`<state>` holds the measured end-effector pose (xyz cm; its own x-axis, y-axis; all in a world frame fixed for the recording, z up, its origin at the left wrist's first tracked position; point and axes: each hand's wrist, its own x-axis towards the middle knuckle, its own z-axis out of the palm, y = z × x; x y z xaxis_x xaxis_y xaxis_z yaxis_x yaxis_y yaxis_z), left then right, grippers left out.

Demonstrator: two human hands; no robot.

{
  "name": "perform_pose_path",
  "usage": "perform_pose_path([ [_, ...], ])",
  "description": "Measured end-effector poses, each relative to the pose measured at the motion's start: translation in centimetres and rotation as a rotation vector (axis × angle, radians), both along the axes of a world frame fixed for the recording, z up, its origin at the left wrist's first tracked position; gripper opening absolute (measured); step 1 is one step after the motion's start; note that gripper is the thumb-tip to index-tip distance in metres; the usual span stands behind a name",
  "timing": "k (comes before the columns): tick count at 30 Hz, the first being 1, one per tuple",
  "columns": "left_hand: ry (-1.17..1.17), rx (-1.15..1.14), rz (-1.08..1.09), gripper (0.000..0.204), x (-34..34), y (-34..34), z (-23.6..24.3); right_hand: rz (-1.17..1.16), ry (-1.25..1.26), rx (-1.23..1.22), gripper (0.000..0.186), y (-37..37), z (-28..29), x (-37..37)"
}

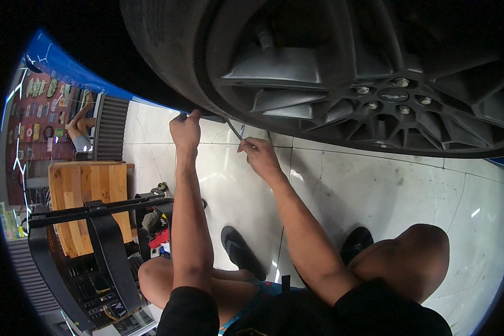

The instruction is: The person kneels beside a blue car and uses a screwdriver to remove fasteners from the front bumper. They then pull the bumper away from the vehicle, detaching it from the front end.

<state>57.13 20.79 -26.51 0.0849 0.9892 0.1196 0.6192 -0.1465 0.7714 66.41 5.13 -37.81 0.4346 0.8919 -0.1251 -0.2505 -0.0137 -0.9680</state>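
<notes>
A large dark tyre (pixel 179 67) with a grey alloy wheel (pixel 341 84) fills the top of the head view. Beside the tyre, at the dark lower edge of a blue car body (pixel 67 67), my left hand (pixel 186 133) is closed with its fingers curled upward. What its fingers grip is hidden there. My right hand (pixel 260 158) pinches a thin, dark rod-shaped tool (pixel 234 129). The rod slants up and left from my fingertips toward the tyre's underside, where its far end is lost to view.
To my left stands a black metal-framed cart (pixel 106 246) holding assorted items, near a wooden slatted top (pixel 89 185). Another person's arm (pixel 81 123) shows at the far left. Under me are pale floor tiles (pixel 369 185) and my sandalled foot (pixel 243 252).
</notes>
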Motion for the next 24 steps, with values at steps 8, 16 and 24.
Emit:
perform_pose_path([
  [8, 0.059, 0.041, -0.008, 0.031, 0.1, -0.2, -0.2, -0.069, -0.060, -0.087, 0.027, 0.5, 0.9, -2.3],
  [16, 0.029, 0.012, -0.002, 0.038, 0.8, -0.5, 0.2, -0.324, 0.182, 0.002, 0.031, 2.2, 1.8, -9.4],
  [24, 0.080, 0.035, 0.021, 0.041, 0.5, -0.6, 0.3, -0.441, 0.403, 0.096, 0.026, 3.3, 2.9, -12.1],
])
